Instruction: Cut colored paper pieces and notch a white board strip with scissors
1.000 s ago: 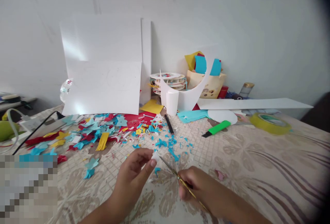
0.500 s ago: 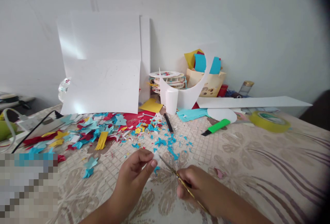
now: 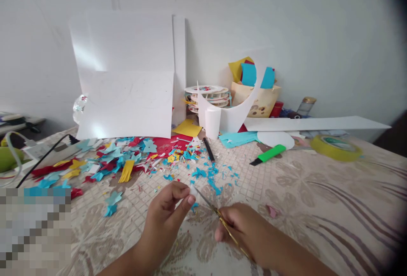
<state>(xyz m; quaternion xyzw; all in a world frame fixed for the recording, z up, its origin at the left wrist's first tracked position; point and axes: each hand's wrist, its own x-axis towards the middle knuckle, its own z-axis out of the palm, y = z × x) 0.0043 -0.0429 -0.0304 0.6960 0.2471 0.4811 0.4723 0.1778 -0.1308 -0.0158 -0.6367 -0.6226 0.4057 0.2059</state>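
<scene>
Fingers (image 3: 175,191) curled, left hand (image 3: 163,216) pinches white paper (image 3: 193,190), right hand (image 3: 243,227) grips scissors (image 3: 208,202).

Head-worn view; faces forward and down; hands near.

Soft indoor light, glare on white sheets (image 3: 127,98), right edge dark, perhaps vignetting.

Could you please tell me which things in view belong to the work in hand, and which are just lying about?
In use:
- small white piece, pinched by the left hand
- scissors, held in the right hand

Apparently just lying about:
- yellow tape roll
- green-and-black tool
- black stick-like item
- fringed yellow paper
</scene>
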